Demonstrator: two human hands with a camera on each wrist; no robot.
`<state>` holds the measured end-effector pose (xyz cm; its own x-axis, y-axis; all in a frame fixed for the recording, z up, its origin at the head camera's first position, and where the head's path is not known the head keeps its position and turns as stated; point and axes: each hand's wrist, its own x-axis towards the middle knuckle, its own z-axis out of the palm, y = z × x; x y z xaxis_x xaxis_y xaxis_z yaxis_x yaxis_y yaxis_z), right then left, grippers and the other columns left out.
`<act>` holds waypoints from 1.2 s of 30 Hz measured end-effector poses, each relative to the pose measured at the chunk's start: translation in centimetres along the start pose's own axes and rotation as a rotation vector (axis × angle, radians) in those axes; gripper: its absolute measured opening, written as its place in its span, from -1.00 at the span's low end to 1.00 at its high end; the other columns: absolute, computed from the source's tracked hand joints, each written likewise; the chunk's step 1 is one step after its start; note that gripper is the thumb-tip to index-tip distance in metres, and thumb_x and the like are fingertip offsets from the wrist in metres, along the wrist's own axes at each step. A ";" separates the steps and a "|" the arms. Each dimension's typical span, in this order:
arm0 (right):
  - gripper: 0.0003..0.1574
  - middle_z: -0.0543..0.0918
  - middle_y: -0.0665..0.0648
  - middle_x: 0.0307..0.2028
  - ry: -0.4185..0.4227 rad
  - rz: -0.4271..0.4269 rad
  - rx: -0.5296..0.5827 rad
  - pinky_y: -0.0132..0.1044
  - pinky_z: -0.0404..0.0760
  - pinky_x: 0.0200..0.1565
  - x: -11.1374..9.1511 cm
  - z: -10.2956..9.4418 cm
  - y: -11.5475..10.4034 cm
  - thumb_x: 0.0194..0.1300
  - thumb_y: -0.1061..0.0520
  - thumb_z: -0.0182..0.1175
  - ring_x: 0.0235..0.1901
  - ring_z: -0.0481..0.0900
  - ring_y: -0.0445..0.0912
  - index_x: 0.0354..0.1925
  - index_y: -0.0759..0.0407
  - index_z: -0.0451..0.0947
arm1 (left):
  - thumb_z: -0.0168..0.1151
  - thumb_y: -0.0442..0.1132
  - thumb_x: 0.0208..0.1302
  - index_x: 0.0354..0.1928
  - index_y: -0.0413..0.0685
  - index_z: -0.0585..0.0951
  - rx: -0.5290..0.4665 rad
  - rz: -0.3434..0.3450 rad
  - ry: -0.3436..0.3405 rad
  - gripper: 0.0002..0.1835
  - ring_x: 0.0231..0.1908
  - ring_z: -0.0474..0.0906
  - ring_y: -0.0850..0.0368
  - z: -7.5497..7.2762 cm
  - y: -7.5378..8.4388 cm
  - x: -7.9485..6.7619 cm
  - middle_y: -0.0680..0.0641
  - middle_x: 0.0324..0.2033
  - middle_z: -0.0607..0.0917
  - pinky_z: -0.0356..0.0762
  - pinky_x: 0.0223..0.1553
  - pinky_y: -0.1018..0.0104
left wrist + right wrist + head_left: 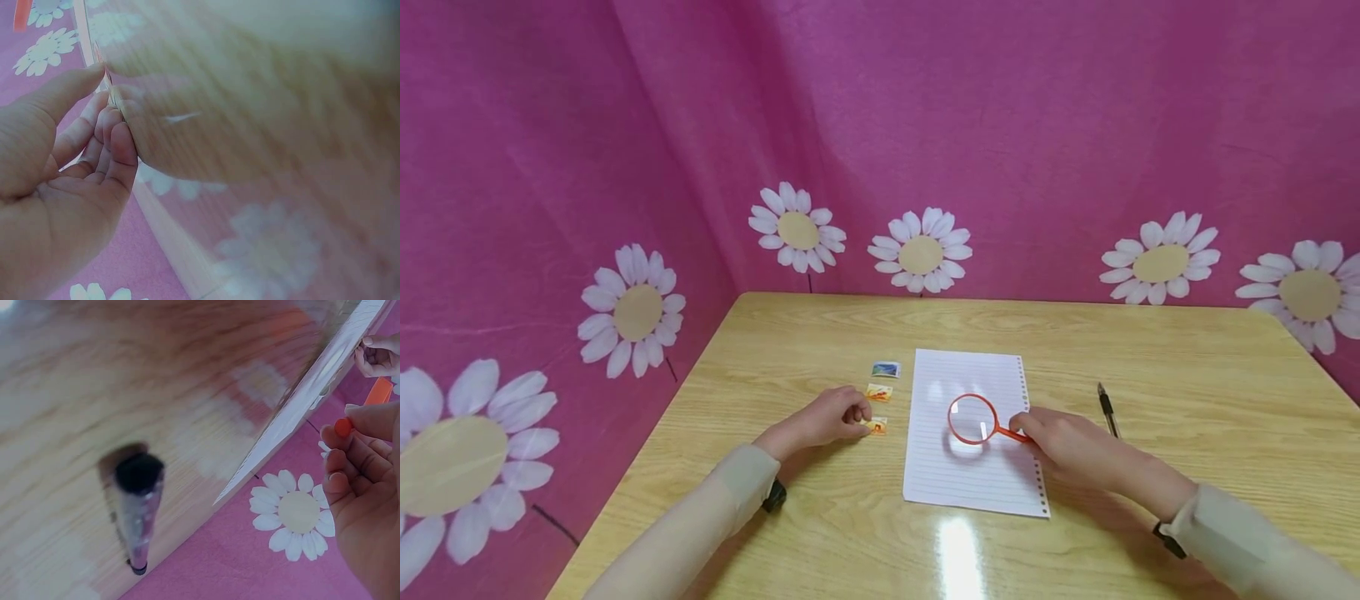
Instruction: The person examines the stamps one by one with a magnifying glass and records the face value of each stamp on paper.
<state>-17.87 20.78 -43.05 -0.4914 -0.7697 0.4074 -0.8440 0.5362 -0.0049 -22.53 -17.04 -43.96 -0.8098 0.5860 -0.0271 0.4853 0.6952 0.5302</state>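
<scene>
My right hand (pixel 1075 446) grips the thin handle of a red-rimmed magnifying glass (pixel 973 419). The round lens hovers over a lined sheet of paper (pixel 940 475), whose punched edge is on the right. In the right wrist view, the orange handle end (pixel 342 427) pokes out between thumb and curled fingers. To the left of the sheet, small picture stamps stand in a column: a blue one (pixel 886 369), a yellow one (pixel 879 392) and a nearer yellow-orange one (pixel 877 426). My left hand (pixel 823 421) pinches the nearest stamp at its left edge, fingers resting on the table.
A black-gripped clear pen (pixel 1107 408) lies right of the sheet, beyond my right forearm. The glossy wooden table (pixel 820 333) reflects light near its front. A pink curtain (pixel 1000 125) with white daisies hangs behind and at the left.
</scene>
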 end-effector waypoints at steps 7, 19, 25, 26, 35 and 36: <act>-0.60 0.54 -0.08 -0.39 -0.017 0.042 -0.001 -0.34 0.56 -0.38 -1.0 -0.7 0.3 0.04 0.34 0.38 -0.43 0.50 -0.26 -0.15 0.15 0.49 | 0.35 -0.26 0.23 -0.28 -0.10 0.56 0.000 0.008 0.006 -0.86 -0.37 0.36 0.26 0.0 0.0 -0.1 0.00 -0.39 0.53 0.35 -0.29 0.50; -0.67 0.47 -0.15 -0.44 0.019 0.055 -0.034 -0.40 0.45 -0.43 -2.9 -1.4 1.2 0.14 0.26 0.37 -0.44 0.39 -0.32 -0.14 0.12 0.48 | 0.34 -0.26 0.25 -0.28 -0.11 0.56 -0.001 0.013 -0.002 -0.86 -0.37 0.35 0.27 -0.2 0.3 -0.2 -0.01 -0.39 0.53 0.35 -0.28 0.50; -0.48 0.54 -0.10 -0.38 -0.028 0.103 -0.052 -0.34 0.55 -0.41 -3.7 -1.9 1.4 -0.07 0.38 0.44 -0.41 0.46 -0.30 -0.14 0.14 0.47 | 0.33 -0.26 0.25 -0.28 -0.12 0.55 -0.005 0.012 -0.005 -0.87 -0.37 0.35 0.27 -0.2 0.4 -0.2 -0.02 -0.39 0.53 0.34 -0.28 0.50; -0.47 0.54 -0.10 -0.38 -0.031 0.107 -0.050 -0.33 0.55 -0.41 -3.8 -1.9 1.5 -0.08 0.39 0.44 -0.41 0.46 -0.29 -0.13 0.15 0.47 | 0.33 -0.26 0.25 -0.28 -0.12 0.55 -0.005 0.011 -0.005 -0.87 -0.37 0.35 0.27 -0.2 0.4 -0.2 -0.01 -0.39 0.53 0.34 -0.28 0.50; -0.43 0.57 -0.06 -0.33 -0.084 0.165 -0.057 -0.29 0.60 -0.36 -4.9 -2.4 1.8 -0.09 0.42 0.44 -0.37 0.51 -0.25 -0.10 0.18 0.47 | 0.34 -0.26 0.24 -0.28 -0.12 0.56 -0.006 0.007 -0.001 -0.86 -0.37 0.35 0.28 0.0 0.2 -0.2 0.00 -0.40 0.51 0.34 -0.29 0.51; -0.42 0.58 -0.05 -0.32 -0.088 0.171 -0.062 -0.28 0.61 -0.34 -5.0 -2.5 1.8 -0.11 0.44 0.45 -0.36 0.52 -0.24 -0.10 0.18 0.47 | 0.34 -0.26 0.24 -0.28 -0.11 0.56 -0.005 0.008 0.001 -0.86 -0.37 0.35 0.28 0.0 0.2 -0.2 0.00 -0.40 0.51 0.34 -0.30 0.51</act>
<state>-16.37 26.49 -42.82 -0.6456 -0.6916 0.3239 -0.7332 0.6799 -0.0096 -22.26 -17.02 -43.80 -0.8062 0.5912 -0.0223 0.4901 0.6885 0.5346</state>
